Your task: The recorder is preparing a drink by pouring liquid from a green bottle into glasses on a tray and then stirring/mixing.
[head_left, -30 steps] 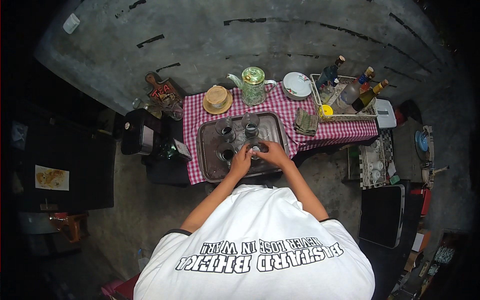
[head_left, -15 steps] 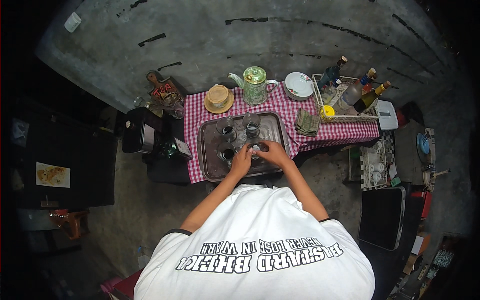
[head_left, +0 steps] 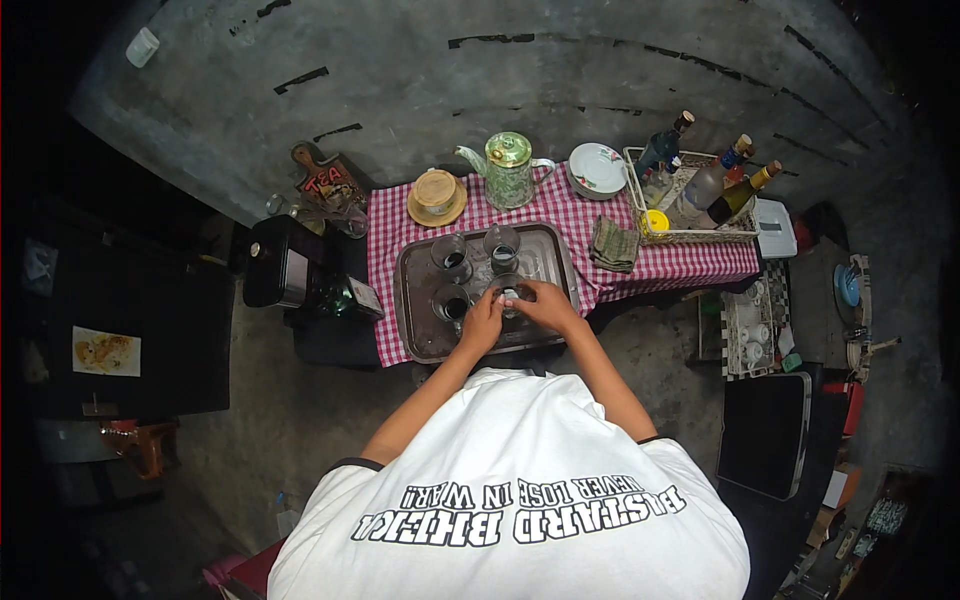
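A grey concrete floor (head_left: 420, 70) with dark cracks surrounds a small table under a red-checked cloth (head_left: 690, 265); dim edges hide black furniture (head_left: 130, 300).

Both hands over a tray of glasses on a small table against a wall

The tray (head_left: 415, 300) sits on the table's (head_left: 680, 265) left half, near its front edge, holding four glasses: two (head_left: 450, 255) at the back, one (head_left: 452, 302) front left, one (head_left: 508, 292) (between the two hands) front centre. The left hand (head_left: 482, 325) and right hand (head_left: 545, 303) meet at that glass. Behind the tray stand a lidded cup on a saucer (head_left: 436, 196), a teapot (head_left: 508, 170) and a plate (head_left: 598, 167), left to right. A folded cloth (head_left: 612, 244) lies right of the tray; a basket (head_left: 690, 236) of bottles (head_left: 700, 190) stands further right.
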A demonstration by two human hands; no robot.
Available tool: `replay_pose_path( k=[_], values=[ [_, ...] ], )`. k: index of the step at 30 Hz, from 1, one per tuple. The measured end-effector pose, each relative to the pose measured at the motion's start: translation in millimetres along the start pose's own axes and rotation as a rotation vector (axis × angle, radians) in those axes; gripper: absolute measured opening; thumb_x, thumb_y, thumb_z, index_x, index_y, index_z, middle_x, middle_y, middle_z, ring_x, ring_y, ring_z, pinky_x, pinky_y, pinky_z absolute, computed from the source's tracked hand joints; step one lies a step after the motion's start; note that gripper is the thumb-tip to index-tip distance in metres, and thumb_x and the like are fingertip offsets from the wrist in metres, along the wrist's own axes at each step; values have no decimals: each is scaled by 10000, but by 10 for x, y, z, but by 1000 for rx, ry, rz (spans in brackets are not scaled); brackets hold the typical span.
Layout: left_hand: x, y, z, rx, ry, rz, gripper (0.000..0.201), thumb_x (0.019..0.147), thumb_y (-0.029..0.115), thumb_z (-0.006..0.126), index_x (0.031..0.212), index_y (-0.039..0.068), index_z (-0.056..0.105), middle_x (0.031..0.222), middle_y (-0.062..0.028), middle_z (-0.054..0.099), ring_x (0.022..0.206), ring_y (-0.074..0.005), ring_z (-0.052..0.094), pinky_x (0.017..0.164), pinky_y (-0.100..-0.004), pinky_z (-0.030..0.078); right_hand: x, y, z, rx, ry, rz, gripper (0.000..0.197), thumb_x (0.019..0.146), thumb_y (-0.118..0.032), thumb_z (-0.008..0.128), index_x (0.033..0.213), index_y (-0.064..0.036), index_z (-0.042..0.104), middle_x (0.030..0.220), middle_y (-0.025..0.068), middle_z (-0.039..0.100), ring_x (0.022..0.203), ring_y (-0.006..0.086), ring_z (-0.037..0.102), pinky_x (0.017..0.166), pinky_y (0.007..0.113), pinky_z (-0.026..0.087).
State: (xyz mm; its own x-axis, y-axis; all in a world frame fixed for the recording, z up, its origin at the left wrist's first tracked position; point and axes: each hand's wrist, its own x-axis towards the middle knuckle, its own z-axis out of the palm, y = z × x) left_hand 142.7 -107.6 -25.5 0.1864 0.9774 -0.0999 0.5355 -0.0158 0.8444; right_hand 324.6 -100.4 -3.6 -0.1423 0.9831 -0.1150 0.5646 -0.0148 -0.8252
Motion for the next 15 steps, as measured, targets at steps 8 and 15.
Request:
replay_pose_path(
  k=[8, 15],
  values=[
    [-1, -19, 26, 11, 52, 64, 361, 992, 295, 487, 1240, 40, 545, 1007, -249, 665, 963, -430, 637, 813, -473, 491, 21, 52, 23, -2, -16, 5, 593, 794, -407, 746, 1168, 40, 635, 964, 209, 691, 852, 273, 673, 775, 358, 522],
    [-9, -19, 7, 8, 28, 40, 356, 992, 285, 482, 1240, 37, 539, 1048, -249, 655, 981, -428, 628, 828, -470, 485, 18, 17, 18, 15, -49, 39, 568, 797, -350, 759, 1176, 52, 626, 987, 208, 691, 878, 263, 680, 799, 353, 525]
  ],
)
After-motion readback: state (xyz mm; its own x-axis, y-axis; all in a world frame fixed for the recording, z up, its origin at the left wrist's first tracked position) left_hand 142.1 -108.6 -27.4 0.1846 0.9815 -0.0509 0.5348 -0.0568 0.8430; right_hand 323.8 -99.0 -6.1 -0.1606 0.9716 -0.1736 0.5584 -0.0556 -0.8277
